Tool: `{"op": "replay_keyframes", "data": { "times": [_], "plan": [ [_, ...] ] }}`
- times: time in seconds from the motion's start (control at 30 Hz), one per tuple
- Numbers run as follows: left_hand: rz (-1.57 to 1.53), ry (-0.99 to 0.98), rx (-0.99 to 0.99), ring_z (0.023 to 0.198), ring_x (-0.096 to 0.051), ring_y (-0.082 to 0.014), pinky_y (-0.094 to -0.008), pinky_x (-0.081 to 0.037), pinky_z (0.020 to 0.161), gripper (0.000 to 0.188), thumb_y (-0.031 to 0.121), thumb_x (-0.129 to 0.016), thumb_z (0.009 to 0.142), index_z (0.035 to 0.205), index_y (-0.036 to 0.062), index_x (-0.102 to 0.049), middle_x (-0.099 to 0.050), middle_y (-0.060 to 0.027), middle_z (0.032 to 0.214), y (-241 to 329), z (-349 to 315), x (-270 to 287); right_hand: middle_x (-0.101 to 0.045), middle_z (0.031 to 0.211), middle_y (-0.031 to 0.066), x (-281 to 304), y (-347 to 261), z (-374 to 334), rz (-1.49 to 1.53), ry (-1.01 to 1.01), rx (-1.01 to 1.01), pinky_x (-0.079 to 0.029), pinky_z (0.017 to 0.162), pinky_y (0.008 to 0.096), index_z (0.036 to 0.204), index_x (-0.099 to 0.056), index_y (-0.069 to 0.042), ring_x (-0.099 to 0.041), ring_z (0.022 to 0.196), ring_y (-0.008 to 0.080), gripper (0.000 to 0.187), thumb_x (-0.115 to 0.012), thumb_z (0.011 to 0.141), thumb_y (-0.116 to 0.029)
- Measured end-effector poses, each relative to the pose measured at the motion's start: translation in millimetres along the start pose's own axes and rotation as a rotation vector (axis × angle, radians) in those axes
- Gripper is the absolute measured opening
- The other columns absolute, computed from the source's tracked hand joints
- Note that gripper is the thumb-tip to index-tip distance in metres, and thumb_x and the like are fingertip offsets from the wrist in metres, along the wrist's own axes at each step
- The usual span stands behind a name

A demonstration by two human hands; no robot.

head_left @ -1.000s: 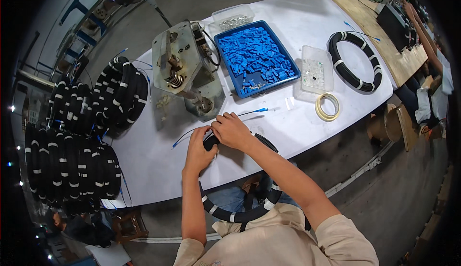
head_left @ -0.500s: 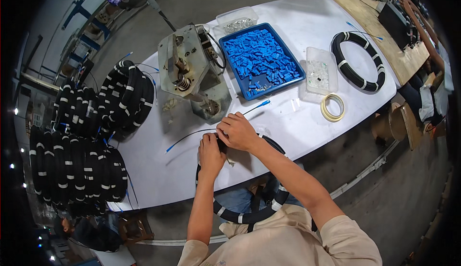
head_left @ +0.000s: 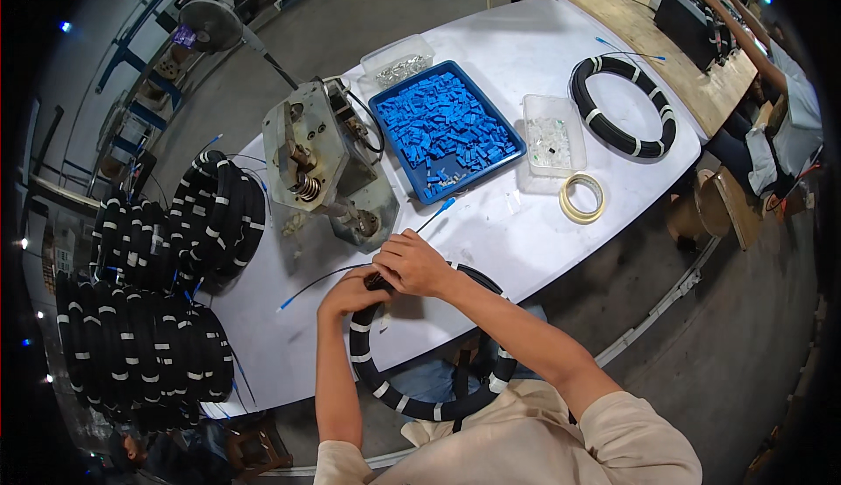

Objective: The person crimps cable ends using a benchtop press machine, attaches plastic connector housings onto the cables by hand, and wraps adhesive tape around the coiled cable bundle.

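- Black cable coil, white-banded (head_left: 361,345): upper section at the near edge of the table (head_left: 491,240); lower section extends over the person's lap.
- Handling, as judged: moderately heavy, springy as a bundle, low slip risk; the blue-tipped cable ends (head_left: 447,205) appear the delicate parts. Best hold is around the full bundle, near a band, clear of those tips.
- Grip: left hand (head_left: 352,292) is wrapped on the coil's upper left; right hand (head_left: 410,264) is clasped at its top, beside the left. Exact strands under the fingertips are hidden.
- Blue tray (head_left: 480,172): well filled with small blue plastic pieces (head_left: 447,126), thinning toward the near corner.
- Right-hand clear box (head_left: 552,170): small whitish, translucent parts, one dark piece among them.
- Far clear box (head_left: 394,51): silvery metal parts, exact kind indistinct.
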State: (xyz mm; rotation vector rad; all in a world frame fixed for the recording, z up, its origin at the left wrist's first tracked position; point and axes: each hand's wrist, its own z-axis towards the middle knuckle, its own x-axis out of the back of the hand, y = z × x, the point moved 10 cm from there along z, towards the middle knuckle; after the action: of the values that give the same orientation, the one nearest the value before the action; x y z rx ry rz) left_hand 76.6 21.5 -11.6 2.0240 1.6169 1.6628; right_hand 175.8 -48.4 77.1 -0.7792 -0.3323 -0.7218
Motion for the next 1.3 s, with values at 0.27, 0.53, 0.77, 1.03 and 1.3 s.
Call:
{"op": "replay_keyframes", "data": {
  "times": [0.27, 0.53, 0.77, 1.03, 1.3],
  "plan": [
    [-0.842, -0.206, 0.218, 0.089, -0.064, -0.0175, -0.0302, -0.050, 0.082, 0.040, 0.037, -0.045, 0.101, 0.105, 0.0022, -0.065, -0.068, -0.0093, 0.100, -44, 10, -34, -0.056, 0.078, 0.0043, 13, -10, 6, -0.003, 0.092, 0.042, -0.038, 0.071, 0.0352, 0.086, -0.061, -0.009, -0.055, 0.078, 0.0227, 0.007, -0.067, 0.082, -0.011],
    [-0.940, -0.367, 0.193, 0.069, -0.068, -0.0244, -0.0330, -0.056, 0.063, 0.044, 0.032, -0.032, 0.105, 0.103, -0.0019, -0.060, -0.068, -0.0173, 0.087, -30, 12, -57, -0.057, 0.080, 0.0049, 12, -9, 10, 0.052, 0.011, 0.016, -0.038, 0.073, 0.0369, 0.087, -0.061, -0.008, -0.055, 0.080, 0.0245, 0.008, -0.065, 0.082, -0.012],
    [-0.639, -0.288, 0.199, 0.080, -0.060, -0.0100, -0.0247, -0.048, 0.072, 0.034, 0.032, -0.041, 0.102, 0.109, 0.0068, -0.063, -0.067, -0.0029, 0.092, -22, 0, -44, -0.056, 0.076, 0.0046, 18, -14, 9, 0.111, 0.056, 0.024, -0.037, 0.071, 0.0357, 0.088, -0.062, -0.007, -0.054, 0.075, 0.0236, 0.008, -0.066, 0.082, -0.008],
    [-0.447, 0.469, 0.107, 0.067, -0.058, -0.0136, -0.0282, -0.046, 0.064, 0.030, 0.024, -0.057, 0.094, 0.079, -0.0004, -0.066, -0.063, -0.0069, 0.067, -48, 1, 1, -0.058, 0.076, 0.0039, 16, -9, -1, 0.116, 0.044, 0.026, -0.037, 0.070, 0.0345, 0.087, -0.063, -0.006, -0.054, 0.073, 0.0222, 0.009, -0.069, 0.080, -0.005],
    [0.001, 0.905, -0.020, 0.065, -0.060, -0.0169, -0.0308, -0.049, 0.066, 0.019, 0.012, -0.058, 0.091, 0.090, -0.0021, -0.070, -0.065, -0.0096, 0.077, -41, -26, 29, -0.059, 0.082, 0.0056, -5, 16, -6, -0.055, 0.009, -0.070, -0.040, 0.076, 0.0374, 0.087, -0.064, -0.007, -0.055, 0.083, 0.0247, 0.007, -0.064, 0.084, -0.013]
  ]
}}
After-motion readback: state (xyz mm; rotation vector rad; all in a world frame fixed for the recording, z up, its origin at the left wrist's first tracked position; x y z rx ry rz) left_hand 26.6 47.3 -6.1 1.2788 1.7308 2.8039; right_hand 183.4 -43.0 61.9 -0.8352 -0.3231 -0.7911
